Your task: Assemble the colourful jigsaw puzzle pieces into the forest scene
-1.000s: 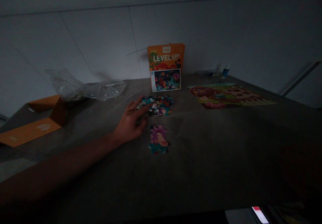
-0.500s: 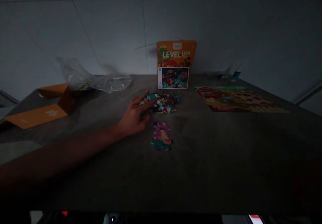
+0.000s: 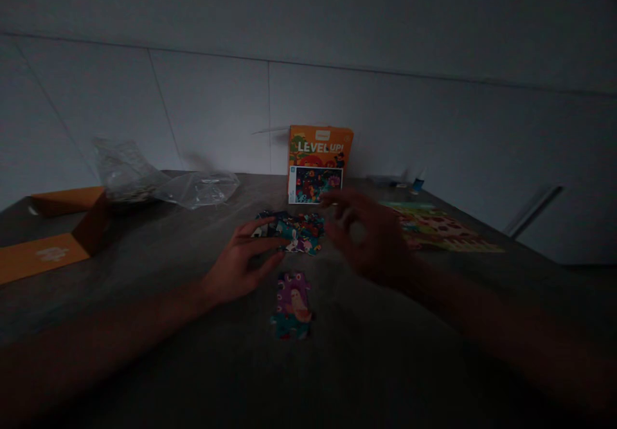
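Observation:
The scene is very dark. My left hand [image 3: 240,265] lies on the grey table [image 3: 144,326] with fingers stretched out, its fingertips touching the left edge of a pile of loose puzzle pieces [image 3: 299,231]. My right hand [image 3: 369,236] hovers just right of the pile, fingers apart and blurred, holding nothing I can see. A small joined patch of pieces [image 3: 292,305], purple with a bird, lies in front of the pile, between my forearms. An orange puzzle box [image 3: 318,165] reading LEVEL UP stands upright behind the pile against the wall.
A finished colourful puzzle [image 3: 441,228] lies flat at the right. Crumpled clear plastic bags [image 3: 159,181] sit at the back left. An orange box part [image 3: 45,242] lies at the far left. A small blue object [image 3: 417,184] stands near the wall.
My right hand has come into view and reached up beside the pile. The camera view has tilted upward. My left hand stays at the pile's left edge.

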A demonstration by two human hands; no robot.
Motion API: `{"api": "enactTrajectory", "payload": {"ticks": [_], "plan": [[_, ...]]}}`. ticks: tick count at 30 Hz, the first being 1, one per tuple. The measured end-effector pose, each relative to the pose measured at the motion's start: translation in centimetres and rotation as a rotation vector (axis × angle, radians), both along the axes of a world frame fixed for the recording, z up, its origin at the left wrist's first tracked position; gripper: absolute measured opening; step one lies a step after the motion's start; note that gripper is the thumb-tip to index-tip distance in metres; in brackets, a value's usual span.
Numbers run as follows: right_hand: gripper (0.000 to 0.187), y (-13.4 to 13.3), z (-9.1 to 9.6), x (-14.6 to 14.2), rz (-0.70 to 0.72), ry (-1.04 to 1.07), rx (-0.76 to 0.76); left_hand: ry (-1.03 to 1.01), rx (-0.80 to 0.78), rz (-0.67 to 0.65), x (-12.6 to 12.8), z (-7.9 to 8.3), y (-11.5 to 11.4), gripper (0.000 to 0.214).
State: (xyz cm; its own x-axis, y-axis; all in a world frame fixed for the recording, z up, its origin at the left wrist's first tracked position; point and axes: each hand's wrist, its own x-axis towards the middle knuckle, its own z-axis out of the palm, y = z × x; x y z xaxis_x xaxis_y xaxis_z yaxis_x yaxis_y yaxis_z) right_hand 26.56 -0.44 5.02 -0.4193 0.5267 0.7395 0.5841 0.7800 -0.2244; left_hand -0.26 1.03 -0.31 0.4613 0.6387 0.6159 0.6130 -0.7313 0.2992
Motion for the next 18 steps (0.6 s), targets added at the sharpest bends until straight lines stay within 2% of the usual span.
{"api": "enactTrajectory", "payload": {"ticks": [4, 6, 13, 18], "plan": [[0.055, 2.3, -5.2, -1.0, 0.124, -0.129, -0.101, -0.030, -0.105, -0.008, 0.1, 0.1, 0.6, 0.028], [0.063, 3.3, -6.6, -1.3, 0.088, -0.084, -0.129, -0.056, -0.150, -0.008, 0.2, 0.2, 0.8, 0.027], [0.054, 3.5, -7.1, -1.3, 0.138, -0.160, -0.074, -0.149, -0.279, -0.074, 0.3, 0.4, 0.5, 0.041], [0.050, 3.2, -7.1, -1.4, 0.107, -0.101, -0.046, -0.152, -0.242, -0.092, 0.3, 0.3, 0.6, 0.036]]}}
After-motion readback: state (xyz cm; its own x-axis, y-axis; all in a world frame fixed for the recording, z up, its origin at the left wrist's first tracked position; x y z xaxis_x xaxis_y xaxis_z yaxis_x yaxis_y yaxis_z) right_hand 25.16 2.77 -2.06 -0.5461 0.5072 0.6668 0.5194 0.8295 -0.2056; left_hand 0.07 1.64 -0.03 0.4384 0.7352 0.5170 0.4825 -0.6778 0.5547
